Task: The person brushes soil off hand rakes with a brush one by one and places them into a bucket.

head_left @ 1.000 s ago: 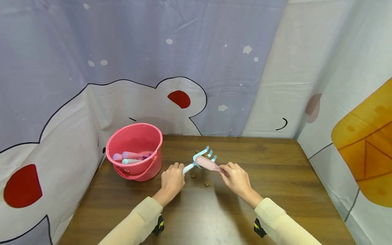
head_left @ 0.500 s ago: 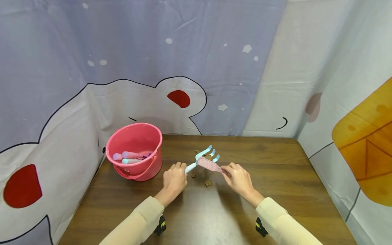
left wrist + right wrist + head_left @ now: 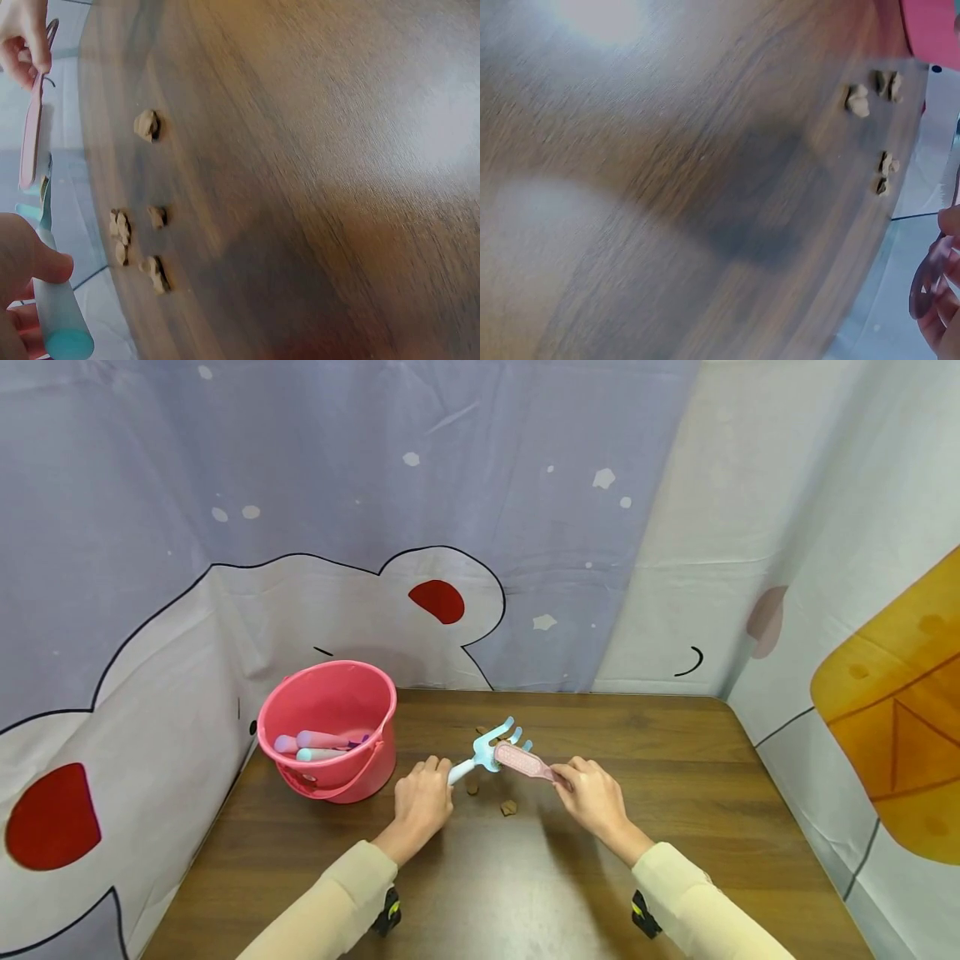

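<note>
My left hand [image 3: 423, 797] grips the pale handle of a small blue hand rake [image 3: 486, 755], its curved tines pointing away to the right. In my right hand [image 3: 592, 797] is a pink brush [image 3: 523, 762], pinched by the handle. The brush's flat back faces up and overlaps the rake head in the head view. White bristles [image 3: 45, 131] show under it in the left wrist view, close to the rake. A small brown bit [image 3: 43, 186] sits at the rake head. Both tools are above the table. Several brown crumbly pieces [image 3: 508, 808] lie below them.
A pink bucket [image 3: 345, 693] stands at the left of the wooden table [image 3: 637, 735], holding pink and pale blue handled tools [image 3: 322, 753]. Printed curtains [image 3: 525, 527] hang behind the table and along its sides.
The rake has shifted slightly right, then back left, its head tilting a little. The brush has slid right over the rake head with my right hand. Both grips stay the same.
</note>
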`<action>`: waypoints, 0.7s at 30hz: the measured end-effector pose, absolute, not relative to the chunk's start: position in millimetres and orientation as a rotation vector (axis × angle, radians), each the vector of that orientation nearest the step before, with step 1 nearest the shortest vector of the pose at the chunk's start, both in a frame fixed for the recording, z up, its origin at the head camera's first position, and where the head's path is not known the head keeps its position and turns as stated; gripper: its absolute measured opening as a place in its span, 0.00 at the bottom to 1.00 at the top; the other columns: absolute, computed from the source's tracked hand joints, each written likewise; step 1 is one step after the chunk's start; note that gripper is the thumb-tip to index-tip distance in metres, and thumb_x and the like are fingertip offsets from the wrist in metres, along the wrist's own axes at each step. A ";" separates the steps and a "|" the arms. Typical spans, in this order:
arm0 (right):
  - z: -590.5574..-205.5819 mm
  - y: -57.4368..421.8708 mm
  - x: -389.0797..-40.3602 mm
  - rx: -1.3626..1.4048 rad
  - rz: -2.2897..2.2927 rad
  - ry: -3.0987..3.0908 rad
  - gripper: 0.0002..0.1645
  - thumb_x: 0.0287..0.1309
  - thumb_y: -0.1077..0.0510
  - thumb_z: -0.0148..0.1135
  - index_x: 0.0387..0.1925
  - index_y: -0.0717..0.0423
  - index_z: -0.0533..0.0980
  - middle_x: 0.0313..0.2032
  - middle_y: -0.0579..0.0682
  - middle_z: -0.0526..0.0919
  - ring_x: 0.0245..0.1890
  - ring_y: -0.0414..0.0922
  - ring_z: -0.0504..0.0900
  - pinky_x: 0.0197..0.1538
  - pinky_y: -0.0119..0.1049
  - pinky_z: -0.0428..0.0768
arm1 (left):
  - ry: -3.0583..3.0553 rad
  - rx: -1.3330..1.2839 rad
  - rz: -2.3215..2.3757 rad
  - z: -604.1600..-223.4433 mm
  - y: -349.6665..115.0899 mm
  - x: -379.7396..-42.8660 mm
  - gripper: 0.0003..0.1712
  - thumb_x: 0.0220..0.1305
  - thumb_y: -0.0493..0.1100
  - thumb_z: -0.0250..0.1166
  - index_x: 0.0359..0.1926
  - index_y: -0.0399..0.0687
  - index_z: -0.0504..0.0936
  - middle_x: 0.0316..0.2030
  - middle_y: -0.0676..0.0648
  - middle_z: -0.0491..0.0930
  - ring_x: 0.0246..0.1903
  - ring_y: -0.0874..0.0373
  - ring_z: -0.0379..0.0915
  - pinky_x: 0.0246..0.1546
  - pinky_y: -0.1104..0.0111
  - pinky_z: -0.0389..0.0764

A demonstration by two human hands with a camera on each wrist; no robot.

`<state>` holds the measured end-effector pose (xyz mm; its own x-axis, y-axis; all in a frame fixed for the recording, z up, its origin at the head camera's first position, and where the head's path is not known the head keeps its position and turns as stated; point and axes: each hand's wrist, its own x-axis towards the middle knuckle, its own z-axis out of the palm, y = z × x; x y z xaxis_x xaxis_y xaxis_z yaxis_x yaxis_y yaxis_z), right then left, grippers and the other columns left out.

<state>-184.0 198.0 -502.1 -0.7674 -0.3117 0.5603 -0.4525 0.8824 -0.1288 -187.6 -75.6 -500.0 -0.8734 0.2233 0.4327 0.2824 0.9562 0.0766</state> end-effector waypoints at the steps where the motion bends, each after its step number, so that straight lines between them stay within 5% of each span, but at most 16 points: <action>1: -502.3 199.6 -184.0 0.546 0.345 -2.503 0.14 0.35 0.58 0.67 0.32 0.47 0.80 0.25 0.40 0.76 0.22 0.39 0.71 0.22 0.32 0.70 | -2.677 -0.357 -0.188 -500.4 -77.2 -187.6 0.16 0.37 0.45 0.69 0.28 0.47 0.73 0.22 0.50 0.69 0.21 0.54 0.68 0.11 0.62 0.65; 21: -498.4 181.0 -182.0 0.571 0.394 -2.484 0.13 0.38 0.56 0.65 0.33 0.47 0.80 0.26 0.40 0.76 0.24 0.39 0.72 0.23 0.34 0.71 | -2.693 -0.361 -0.213 -501.4 -75.0 -185.6 0.16 0.37 0.45 0.69 0.29 0.48 0.73 0.23 0.50 0.70 0.22 0.54 0.69 0.12 0.61 0.67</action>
